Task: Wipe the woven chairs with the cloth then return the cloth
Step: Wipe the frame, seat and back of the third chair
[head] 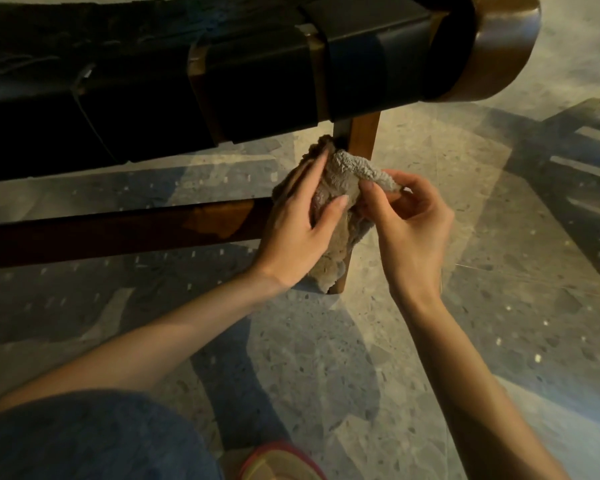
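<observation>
A woven chair (pixel 257 84) with wide black straps over a brown wooden frame fills the top of the head view. Its front leg (pixel 362 133) comes down at the centre, partly hidden by a crumpled grey-brown cloth (pixel 340 181). My left hand (pixel 298 230) lies flat on the cloth with fingers spread, pressing it against the leg. My right hand (pixel 409 216) pinches the cloth's upper right fold between thumb and fingers. The cloth's lower end hangs near the foot of the leg.
A low wooden stretcher bar (pixel 118 233) runs left from the leg above the speckled terrazzo floor (pixel 499 237). A rounded wooden frame end (pixel 499 46) sticks out top right. My knee in blue fabric (pixel 84 441) and a red-edged sandal (pixel 281 462) sit at the bottom.
</observation>
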